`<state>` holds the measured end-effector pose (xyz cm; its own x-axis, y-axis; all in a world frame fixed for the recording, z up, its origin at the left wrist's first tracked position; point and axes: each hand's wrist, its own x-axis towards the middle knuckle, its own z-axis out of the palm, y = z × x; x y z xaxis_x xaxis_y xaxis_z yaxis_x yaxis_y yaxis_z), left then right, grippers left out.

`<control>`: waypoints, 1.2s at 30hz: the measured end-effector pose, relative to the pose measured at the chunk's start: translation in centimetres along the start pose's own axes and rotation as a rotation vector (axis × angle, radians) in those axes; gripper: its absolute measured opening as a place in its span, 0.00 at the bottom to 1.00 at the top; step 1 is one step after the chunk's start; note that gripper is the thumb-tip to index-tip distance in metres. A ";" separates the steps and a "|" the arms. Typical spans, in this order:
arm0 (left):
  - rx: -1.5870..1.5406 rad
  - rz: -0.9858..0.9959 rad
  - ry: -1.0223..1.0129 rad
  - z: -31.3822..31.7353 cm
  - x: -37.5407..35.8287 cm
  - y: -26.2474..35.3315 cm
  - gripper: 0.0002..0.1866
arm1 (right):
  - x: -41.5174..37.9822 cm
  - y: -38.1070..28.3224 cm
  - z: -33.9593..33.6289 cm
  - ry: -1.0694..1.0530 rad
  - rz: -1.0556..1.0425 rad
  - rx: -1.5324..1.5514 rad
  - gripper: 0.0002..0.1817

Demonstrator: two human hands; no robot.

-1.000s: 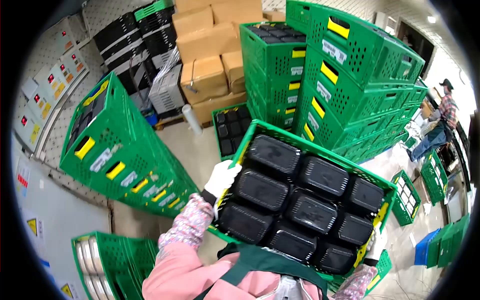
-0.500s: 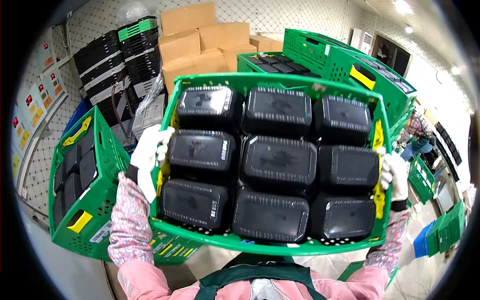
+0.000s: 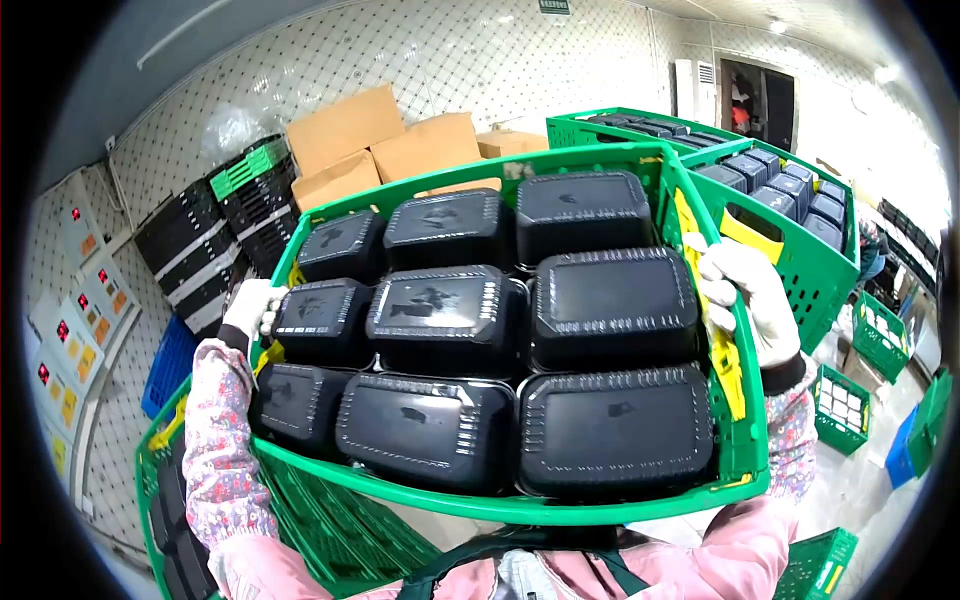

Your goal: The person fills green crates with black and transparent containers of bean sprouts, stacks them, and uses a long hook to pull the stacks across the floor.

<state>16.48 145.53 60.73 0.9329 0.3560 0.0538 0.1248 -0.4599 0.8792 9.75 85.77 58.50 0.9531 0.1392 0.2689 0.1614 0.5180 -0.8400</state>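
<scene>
A green plastic crate (image 3: 520,515) is held up in front of my chest, tilted, its right end nearer to me. Rows of black lidded food containers (image 3: 440,300) fill it. My left hand (image 3: 254,308), in a white glove, grips the crate's left end beside a yellow handle piece. On the right end, my right hand (image 3: 755,295), also white-gloved, has its fingers curled over the rim near the yellow handle (image 3: 712,300). The palms and part of the fingers are hidden by the crate wall.
Filled green crates (image 3: 800,260) are stacked behind on the right. Cardboard boxes (image 3: 345,125) and black crate stacks (image 3: 190,245) stand at the back. Another loaded crate (image 3: 150,470) sits low on the left. Control panels (image 3: 75,330) line the left wall; more crates (image 3: 843,405) are on the floor at right.
My view and the held crate have turned; its right end has come closer and its left end has moved away. Both hands keep their grip. The left-side loaded crate now shows lower in view.
</scene>
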 end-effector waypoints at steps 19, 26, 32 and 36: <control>-0.081 0.353 -0.726 6.9 22.3 -5.6 0.02 | 2.4 8.2 3.4 0.492 -0.228 -0.238 0.08; -0.391 0.474 -1.011 11.8 27.4 0.5 0.14 | 3.2 7.0 -1.1 0.634 -0.105 -0.344 0.07; -1.105 0.462 -0.999 11.8 29.8 -2.7 0.29 | 3.8 8.4 -0.3 0.719 -0.250 -0.309 0.09; -1.176 0.538 -0.595 11.4 21.0 -6.7 0.35 | 3.9 7.9 0.4 0.721 -0.210 -0.236 0.08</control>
<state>39.07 146.76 50.59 0.8132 -0.1679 0.5572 -0.3582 0.6101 0.7067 14.64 90.73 53.04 0.8146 -0.5654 0.1295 0.3302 0.2683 -0.9050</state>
